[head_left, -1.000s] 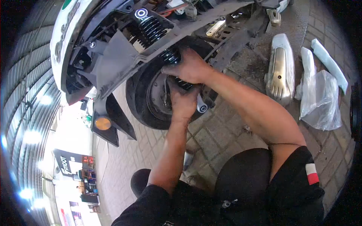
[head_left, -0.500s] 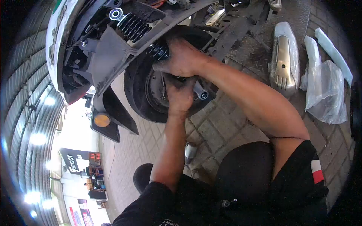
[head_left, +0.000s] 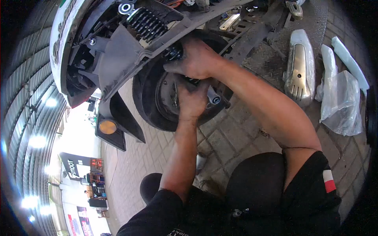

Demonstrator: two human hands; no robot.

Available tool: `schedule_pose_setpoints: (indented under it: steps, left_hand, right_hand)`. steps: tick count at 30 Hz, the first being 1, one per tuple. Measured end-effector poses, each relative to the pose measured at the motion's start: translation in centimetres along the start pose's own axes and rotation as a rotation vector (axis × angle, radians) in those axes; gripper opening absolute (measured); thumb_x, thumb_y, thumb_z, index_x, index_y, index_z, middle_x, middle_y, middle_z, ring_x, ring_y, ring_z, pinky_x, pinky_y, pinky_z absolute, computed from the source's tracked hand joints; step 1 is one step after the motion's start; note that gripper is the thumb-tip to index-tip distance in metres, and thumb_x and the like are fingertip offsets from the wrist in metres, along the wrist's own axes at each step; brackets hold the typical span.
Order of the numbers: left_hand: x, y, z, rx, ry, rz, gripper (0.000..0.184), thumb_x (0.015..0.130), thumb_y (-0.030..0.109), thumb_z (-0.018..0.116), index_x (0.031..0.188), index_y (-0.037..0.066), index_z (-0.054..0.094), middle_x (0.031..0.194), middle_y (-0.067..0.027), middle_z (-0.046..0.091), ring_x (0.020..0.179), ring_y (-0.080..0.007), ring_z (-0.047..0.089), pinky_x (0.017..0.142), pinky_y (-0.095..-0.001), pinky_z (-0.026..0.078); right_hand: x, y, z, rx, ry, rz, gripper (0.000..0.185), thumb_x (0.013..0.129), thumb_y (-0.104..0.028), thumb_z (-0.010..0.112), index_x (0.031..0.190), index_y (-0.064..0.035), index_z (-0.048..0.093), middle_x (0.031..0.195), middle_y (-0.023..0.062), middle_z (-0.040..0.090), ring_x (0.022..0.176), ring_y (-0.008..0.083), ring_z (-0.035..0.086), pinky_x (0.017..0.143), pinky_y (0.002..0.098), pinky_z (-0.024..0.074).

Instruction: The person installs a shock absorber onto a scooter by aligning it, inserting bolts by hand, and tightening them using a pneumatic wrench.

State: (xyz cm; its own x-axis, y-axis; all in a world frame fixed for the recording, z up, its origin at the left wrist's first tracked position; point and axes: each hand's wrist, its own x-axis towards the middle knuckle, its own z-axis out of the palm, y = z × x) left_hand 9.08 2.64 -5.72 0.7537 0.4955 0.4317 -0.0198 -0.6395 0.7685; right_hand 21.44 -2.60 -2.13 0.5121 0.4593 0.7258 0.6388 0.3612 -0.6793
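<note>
A shock absorber with a black coil spring slants down across the wheel, its upper silver eye by the body panel. The frame rail crosses in front of its middle. My right hand is closed round the lower part, just below the spring, with the thumb lying along the near side. Lower down, my left hand wraps the same shock absorber near its silver bottom eye, which sticks out to the right. Most fingertips of both hands are hidden. Behind them is the dark wheel with its round hub.
A mudguard with an orange reflector hangs at left. On the paving to the right lie a gold-and-silver cover in plastic wrap and a clear plastic bag with pale strips. Frame rails and a metal footplate extend at the top.
The whole view has shifted slightly, so the scooter and both hands sit a little further right and lower. Both hands keep their hold on the shock absorber.
</note>
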Motion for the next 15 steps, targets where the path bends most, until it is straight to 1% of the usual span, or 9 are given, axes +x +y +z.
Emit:
schedule_pose_setpoints:
  steps: [2, 3, 5, 6, 8, 9, 11, 14, 15]
  left_hand:
    - [0.4, -0.1, -0.6, 0.012, -0.032, 0.126, 0.057, 0.079, 0.008, 0.071, 0.13, 0.0, 0.046, 0.124, -0.0103, 0.052, 0.114, -0.0224, 0.048, 0.1, -0.0347, 0.037]
    - [0.5, 0.3, -0.8, 0.011, -0.041, 0.109, 0.057, 0.079, 0.008, 0.071, 0.13, 0.0, 0.046, 0.124, -0.0103, 0.052, 0.114, -0.0224, 0.048, 0.1, -0.0347, 0.037]
    - [0.2, 1.2, -0.9, 0.141, -0.027, -0.033, 0.052, 0.08, 0.006, 0.07, 0.127, 0.001, 0.049, 0.121, -0.0109, 0.055, 0.113, -0.0225, 0.049, 0.1, -0.0348, 0.037]
    - [0.3, -0.2, -1.5, 0.218, -0.055, 0.077, 0.048, 0.081, 0.006, 0.068, 0.126, 0.001, 0.051, 0.12, -0.0115, 0.055, 0.113, -0.0229, 0.05, 0.1, -0.0348, 0.037]
    - [0.4, -1.9, -2.1, 0.285, -0.095, 0.162, 0.044, 0.082, 0.005, 0.067, 0.124, 0.0, 0.052, 0.119, -0.012, 0.056, 0.113, -0.0234, 0.051, 0.101, -0.0347, 0.036]
    - [0.5, -1.6, -2.0, 0.279, -0.073, 0.184, 0.04, 0.083, 0.005, 0.065, 0.121, 0.0, 0.055, 0.12, -0.0127, 0.056, 0.114, -0.024, 0.051, 0.101, -0.0349, 0.036]
    - [0.7, -1.7, -1.8, 0.275, -0.059, 0.201, 0.036, 0.084, 0.004, 0.064, 0.118, -0.001, 0.057, 0.121, -0.0133, 0.056, 0.114, -0.0246, 0.051, 0.102, -0.0351, 0.035]
    - [1.3, -2.5, -2.3, 0.356, -0.063, 0.344, 0.035, 0.084, 0.004, 0.063, 0.118, -0.003, 0.057, 0.122, -0.0144, 0.055, 0.114, -0.0256, 0.051, 0.103, -0.0356, 0.035]
    - [1.6, -2.8, -2.8, 0.786, -0.036, 0.572, 0.038, 0.084, 0.005, 0.064, 0.12, -0.003, 0.054, 0.122, -0.014, 0.055, 0.113, -0.0252, 0.051, 0.102, -0.0356, 0.036]
  right_hand:
    - [0.9, -0.2, 0.0, -0.032, -0.028, -0.072, 0.065, 0.071, -0.04, 0.073, 0.119, 0.001, 0.058, 0.121, 0.0239, 0.059, 0.114, 0.0369, 0.056, 0.098, 0.04, 0.0444]
    - [1.1, -0.3, 0.0, -0.029, -0.031, -0.053, 0.065, 0.071, -0.04, 0.073, 0.119, 0.001, 0.058, 0.121, 0.0239, 0.059, 0.114, 0.0369, 0.056, 0.098, 0.04, 0.0444]
    - [0.8, -0.5, -0.3, 0.069, -0.05, -0.091, 0.063, 0.069, -0.036, 0.077, 0.119, -0.0018, 0.059, 0.124, 0.0215, 0.058, 0.116, 0.0341, 0.055, 0.1, 0.0383, 0.0417]
    - [0.7, -1.2, -1.3, 0.006, -0.199, 0.071, 0.067, 0.07, -0.043, 0.075, 0.12, -0.0017, 0.059, 0.124, 0.0223, 0.057, 0.115, 0.0333, 0.055, 0.1, 0.0387, 0.0417]
    - [0.4, -0.9, -0.9, -0.012, -0.19, -0.001, 0.064, 0.08, -0.051, 0.065, 0.121, -0.0025, 0.058, 0.12, 0.0219, 0.06, 0.113, 0.0338, 0.057, 0.099, 0.0398, 0.0417]
    - [0.5, -0.4, -0.4, -0.007, -0.196, 0.025, 0.064, 0.08, -0.051, 0.065, 0.121, -0.0025, 0.058, 0.12, 0.0219, 0.06, 0.113, 0.0338, 0.057, 0.099, 0.0398, 0.0417]
    - [1.1, 0.3, 0.5, 0.08, -0.113, -0.026, 0.06, 0.072, -0.045, 0.073, 0.11, 0.001, 0.065, 0.108, 0.0231, 0.065, 0.099, 0.0348, 0.064, 0.088, 0.0406, 0.051]
    - [2.2, 0.5, 1.4, -0.034, -0.208, 0.06, 0.059, 0.072, -0.046, 0.072, 0.109, -0.0006, 0.066, 0.107, 0.0228, 0.066, 0.098, 0.0353, 0.065, 0.087, 0.0415, 0.0515]
    - [2.0, 0.7, 1.3, 0.0, -0.191, 0.094, 0.056, 0.074, -0.047, 0.071, 0.108, -0.0028, 0.067, 0.108, 0.0215, 0.066, 0.099, 0.0351, 0.064, 0.088, 0.0418, 0.0506]
